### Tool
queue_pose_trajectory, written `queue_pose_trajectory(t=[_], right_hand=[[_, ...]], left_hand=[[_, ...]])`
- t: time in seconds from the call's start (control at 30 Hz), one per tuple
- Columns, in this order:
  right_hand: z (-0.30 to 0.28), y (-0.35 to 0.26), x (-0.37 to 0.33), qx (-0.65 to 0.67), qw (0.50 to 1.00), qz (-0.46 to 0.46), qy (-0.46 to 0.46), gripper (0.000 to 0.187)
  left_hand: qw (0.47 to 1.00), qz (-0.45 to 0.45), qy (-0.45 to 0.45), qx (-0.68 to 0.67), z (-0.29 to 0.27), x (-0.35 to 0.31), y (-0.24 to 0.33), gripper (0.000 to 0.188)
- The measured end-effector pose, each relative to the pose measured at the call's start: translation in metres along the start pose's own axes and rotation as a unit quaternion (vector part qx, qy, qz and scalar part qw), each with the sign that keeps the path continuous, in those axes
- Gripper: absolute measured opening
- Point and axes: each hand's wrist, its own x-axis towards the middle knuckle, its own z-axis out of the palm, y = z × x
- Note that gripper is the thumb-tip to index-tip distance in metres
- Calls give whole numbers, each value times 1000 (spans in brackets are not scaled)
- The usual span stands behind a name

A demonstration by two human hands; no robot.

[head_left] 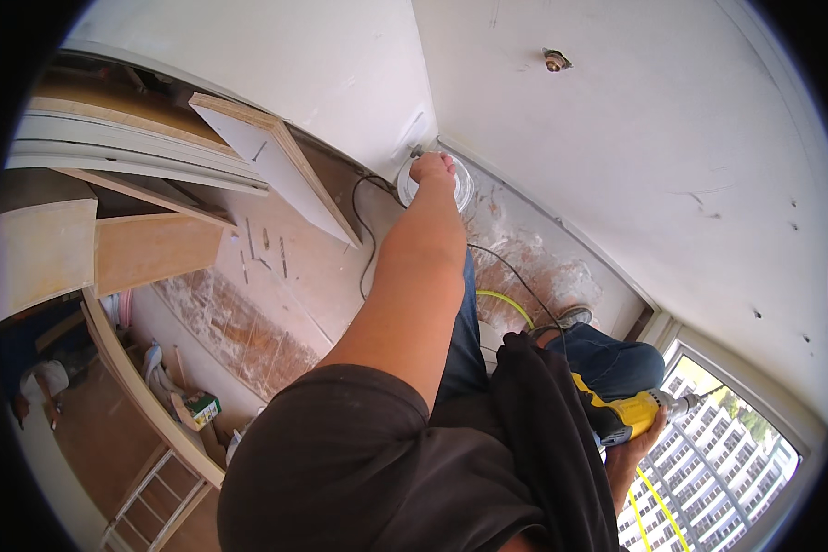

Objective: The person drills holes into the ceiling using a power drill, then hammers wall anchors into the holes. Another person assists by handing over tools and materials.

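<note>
My left arm reaches far forward into the corner, and my left hand (434, 169) is closed above a round white container (465, 190) on the floor. What its fingers grip, if anything, is hidden. A small dark fitting shows at the wall beside it. At my right side, near my bent knee, my right hand (637, 447) grips a yellow and black power drill (624, 413) around its front part. The drill's bit points right, toward the window. Its handle is partly hidden by my dark clothing.
A dark cable (504, 260) and a yellow hose (510, 301) run across the dusty floor. Drill bits (283, 258) lie left of my arm, near a leaning white board (267, 156). Wooden panels (156, 258) stand farther left. The window (718, 451) is at right.
</note>
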Motion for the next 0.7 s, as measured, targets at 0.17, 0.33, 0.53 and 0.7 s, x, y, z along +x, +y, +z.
queue_pose_trajectory(t=[0.17,0.33,0.53,0.7], right_hand=[[2,-1,-2,-2,1000,27,9,50],[-4,1,1,3,1000,-2,8,51],[0,-1,1,-3,1000,15,4,49],[7,-1,1,-16,1000,5,17,49]], left_hand=[[998,21,10,61,-1,1,0,9],[999,-10,-15,45,4,-9,0,6],[997,-31,-71,1,-5,1,1,11],[993,-42,-104,-46,-11,-4,3,10]])
